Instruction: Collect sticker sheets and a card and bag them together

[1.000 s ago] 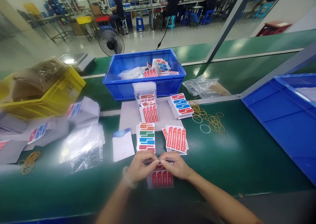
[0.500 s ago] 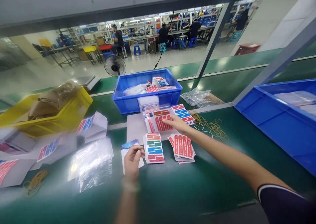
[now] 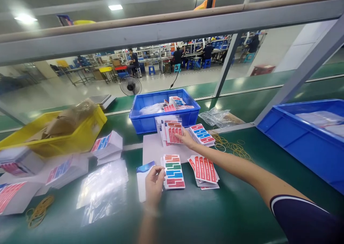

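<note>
My right hand grips a packet of sticker sheets, red and orange in front, seemingly in a clear sleeve. It is held by its right side over a white sheet, before the blue bin. My left hand is curled, thumb against the fingertips; whatever it pinches, if anything, is hidden. Beside those fingertips lies a stack of multicoloured sticker sheets. A blue-and-white card lies partly under the left hand. To the right are a fanned pile of red label sheets and a red-and-blue stack.
A blue bin with more sheets stands behind; another blue bin is at right. Rubber bands and clear bags lie right. Left are a yellow bin, clear bags and paper stacks.
The camera view has tilted up, so the table sits lower in the picture. My right hand has shifted slightly left with the packet; my left hand stays curled beside the multicoloured stack.
</note>
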`<move>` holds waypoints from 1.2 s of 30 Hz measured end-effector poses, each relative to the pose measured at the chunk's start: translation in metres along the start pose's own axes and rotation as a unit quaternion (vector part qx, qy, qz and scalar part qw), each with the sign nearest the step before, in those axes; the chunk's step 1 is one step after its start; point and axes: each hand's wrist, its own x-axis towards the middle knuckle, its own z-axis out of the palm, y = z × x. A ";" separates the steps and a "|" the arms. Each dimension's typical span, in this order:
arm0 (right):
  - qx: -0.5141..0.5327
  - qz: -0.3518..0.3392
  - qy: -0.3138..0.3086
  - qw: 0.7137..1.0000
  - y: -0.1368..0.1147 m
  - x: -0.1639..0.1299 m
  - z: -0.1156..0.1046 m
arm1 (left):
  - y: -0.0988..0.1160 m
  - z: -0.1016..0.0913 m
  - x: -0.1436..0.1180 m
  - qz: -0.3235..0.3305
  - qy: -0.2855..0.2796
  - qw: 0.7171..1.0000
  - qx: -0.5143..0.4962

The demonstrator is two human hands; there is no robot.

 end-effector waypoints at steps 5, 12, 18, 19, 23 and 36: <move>-0.182 -0.069 0.032 0.980 0.008 -0.009 0.003 | 0.001 0.005 -0.001 0.006 -0.009 0.998 0.059; -0.357 -0.196 -0.057 0.911 0.013 -0.006 0.016 | 0.000 0.012 -0.003 0.023 -0.029 0.992 0.118; -0.415 -0.224 -0.036 0.881 0.008 0.019 0.023 | -0.014 -0.003 0.007 0.052 0.042 0.974 0.215; -0.419 -0.220 -0.030 0.880 0.006 0.017 0.025 | -0.018 -0.010 0.010 0.050 0.078 0.961 0.260; -0.424 -0.199 -0.008 0.883 -0.010 0.000 0.024 | -0.027 -0.045 0.017 -0.074 0.154 0.862 0.478; -0.327 -0.153 -0.276 0.891 -0.073 -0.138 0.012 | -0.038 -0.076 0.021 -0.278 0.083 0.832 0.472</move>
